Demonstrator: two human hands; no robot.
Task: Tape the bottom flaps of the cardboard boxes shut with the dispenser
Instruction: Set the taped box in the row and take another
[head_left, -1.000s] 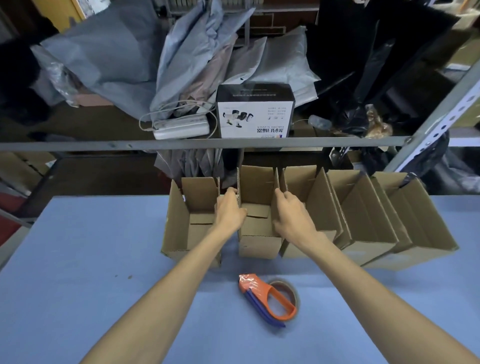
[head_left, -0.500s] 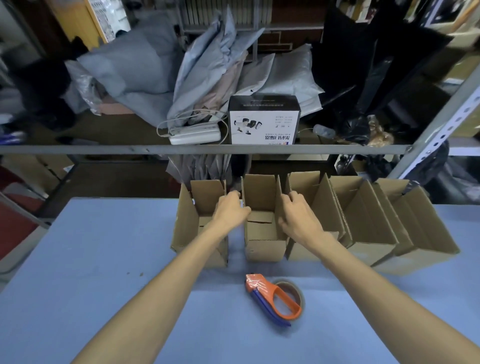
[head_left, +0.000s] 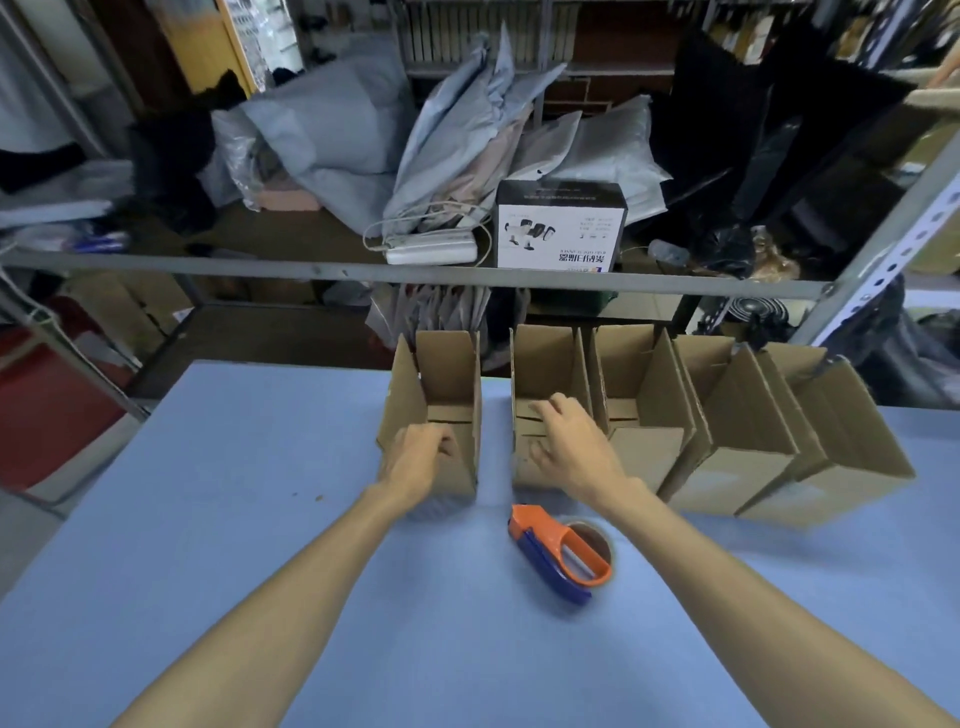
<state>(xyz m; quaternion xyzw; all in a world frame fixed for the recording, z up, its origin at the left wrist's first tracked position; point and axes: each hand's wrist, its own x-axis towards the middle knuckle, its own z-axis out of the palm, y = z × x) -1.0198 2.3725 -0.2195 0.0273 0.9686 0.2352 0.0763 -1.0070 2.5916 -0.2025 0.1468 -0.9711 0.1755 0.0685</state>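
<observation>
On counter (head_left: 208, 519): left hand (head_left: 421, 457) grips leftmost box (head_left: 449, 369); right hand (head_left: 571, 447) spread, empty. Best to invert the box squarely before lifting dispenser (head_left: 563, 558).

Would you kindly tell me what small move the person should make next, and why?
Probably lift the leftmost cardboard box toward the body and tip it bottom-up: the left hand grips its near wall, it stands apart from the row, and the tape dispenser lies untouched on the blue table.

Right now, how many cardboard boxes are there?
5: first box at left hand, second box at right hand, third box, fourth box, fifth box overlapping rightward; others possibly hidden.
</observation>
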